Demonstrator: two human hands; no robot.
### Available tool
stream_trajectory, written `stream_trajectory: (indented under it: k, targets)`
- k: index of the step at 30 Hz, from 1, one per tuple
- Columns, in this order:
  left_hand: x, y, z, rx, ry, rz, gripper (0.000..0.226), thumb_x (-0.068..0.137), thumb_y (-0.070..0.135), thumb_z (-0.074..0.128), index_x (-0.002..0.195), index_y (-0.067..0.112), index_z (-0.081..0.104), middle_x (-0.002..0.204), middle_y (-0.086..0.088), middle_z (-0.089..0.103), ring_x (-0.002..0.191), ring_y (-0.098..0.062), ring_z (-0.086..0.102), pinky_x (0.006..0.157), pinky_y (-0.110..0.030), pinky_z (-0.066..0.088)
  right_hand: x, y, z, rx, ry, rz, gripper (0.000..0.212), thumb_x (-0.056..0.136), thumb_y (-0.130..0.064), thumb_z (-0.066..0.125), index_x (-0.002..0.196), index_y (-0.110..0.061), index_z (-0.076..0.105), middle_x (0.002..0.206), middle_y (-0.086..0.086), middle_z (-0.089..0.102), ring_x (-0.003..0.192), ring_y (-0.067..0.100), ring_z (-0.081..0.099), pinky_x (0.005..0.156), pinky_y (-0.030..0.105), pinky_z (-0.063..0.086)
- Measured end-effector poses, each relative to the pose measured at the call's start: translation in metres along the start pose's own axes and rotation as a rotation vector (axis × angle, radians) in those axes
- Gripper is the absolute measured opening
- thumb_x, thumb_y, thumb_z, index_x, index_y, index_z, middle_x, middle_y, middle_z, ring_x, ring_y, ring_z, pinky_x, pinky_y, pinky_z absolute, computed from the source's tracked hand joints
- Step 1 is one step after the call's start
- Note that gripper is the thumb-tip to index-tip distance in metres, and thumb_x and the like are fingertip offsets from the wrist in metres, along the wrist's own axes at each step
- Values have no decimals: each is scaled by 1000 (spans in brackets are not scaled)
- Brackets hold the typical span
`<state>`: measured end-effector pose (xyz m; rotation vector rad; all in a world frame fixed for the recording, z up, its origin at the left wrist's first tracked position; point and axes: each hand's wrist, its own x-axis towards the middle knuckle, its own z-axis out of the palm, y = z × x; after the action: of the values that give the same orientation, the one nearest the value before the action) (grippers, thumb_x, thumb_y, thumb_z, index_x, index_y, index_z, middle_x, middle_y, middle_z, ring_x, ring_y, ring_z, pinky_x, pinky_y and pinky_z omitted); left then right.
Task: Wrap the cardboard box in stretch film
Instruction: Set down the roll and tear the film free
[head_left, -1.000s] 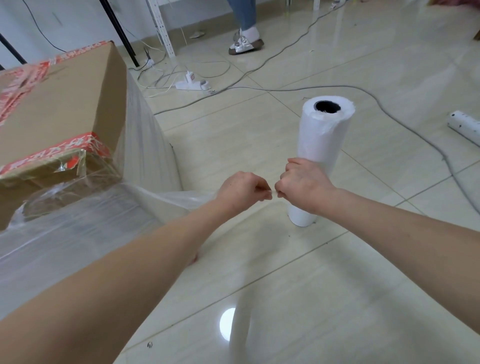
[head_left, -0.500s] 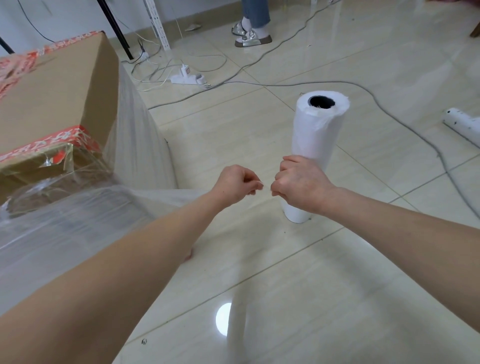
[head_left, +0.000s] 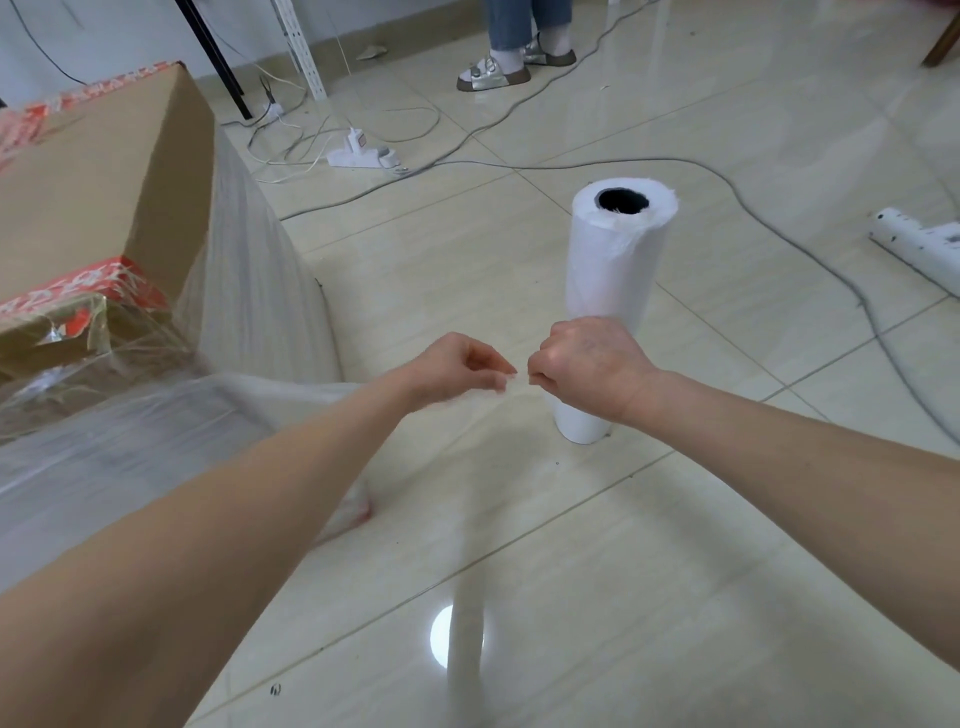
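A large cardboard box (head_left: 98, 192) with red tape stands at the left, its sides covered in clear stretch film (head_left: 249, 291). A sheet of that film runs from the box toward my hands. My left hand (head_left: 457, 371) pinches the film's edge with curled fingers. My right hand (head_left: 582, 366) pinches the same edge close beside it, a thin strand stretched between the two. Behind my right hand a white roll of stretch film (head_left: 613, 270) stands upright on the tiled floor.
Grey cables (head_left: 779, 228) and a white power strip (head_left: 366, 156) lie across the floor behind. A second power strip (head_left: 914, 247) lies at the right. A person's feet in sandals (head_left: 511, 67) stand at the back. Metal stand legs (head_left: 306, 57) rise near the wall.
My hands have drawn slightly apart while still pinching the film. The camera has tilted up a little, showing more of the floor behind.
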<state>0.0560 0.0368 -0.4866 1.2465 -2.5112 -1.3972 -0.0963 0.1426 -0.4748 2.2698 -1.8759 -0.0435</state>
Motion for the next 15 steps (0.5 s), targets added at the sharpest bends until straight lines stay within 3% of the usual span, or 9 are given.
stream_trajectory:
  k: [2,5,7,10,12,15]
  targets:
    - [-3,-3,-13,7,-119,-52,24,82,16,74,106,14,71,91,8,70,83,1,63,79,-10,46,1,-1,-4,-3,-64,42,32,102,-34,36,115,-23,63,110,1,65,105,24,59,68,28,35]
    - [-6,2,-29,24,-98,-55,38,78,14,77,114,14,66,101,3,67,92,-5,62,81,-9,44,2,-3,-3,-54,-90,56,31,103,-32,35,115,-20,62,112,1,64,105,25,59,67,28,34]
    - [-4,11,-30,124,11,36,51,73,23,81,121,19,62,109,5,63,103,-9,56,85,-15,41,3,-4,-3,-69,-116,63,30,103,-31,35,114,-19,61,111,2,63,104,25,59,67,28,34]
    - [-3,25,-14,458,114,268,69,63,43,84,125,25,59,113,14,59,107,-5,46,92,-21,36,5,-4,-4,-50,-123,85,31,103,-32,34,117,-21,59,112,0,63,104,24,60,67,29,33]
    - [-2,27,1,574,117,304,64,64,48,82,120,26,62,111,14,63,107,-8,49,93,-28,40,5,-4,-3,-31,-128,97,29,102,-33,36,116,-23,60,110,-1,64,103,23,61,67,28,34]
    - [0,23,19,510,180,271,34,72,35,79,100,19,70,95,6,71,94,-15,62,85,-35,47,5,-3,-2,-15,-100,113,24,102,-29,39,112,-25,60,106,-2,64,98,23,62,65,29,35]
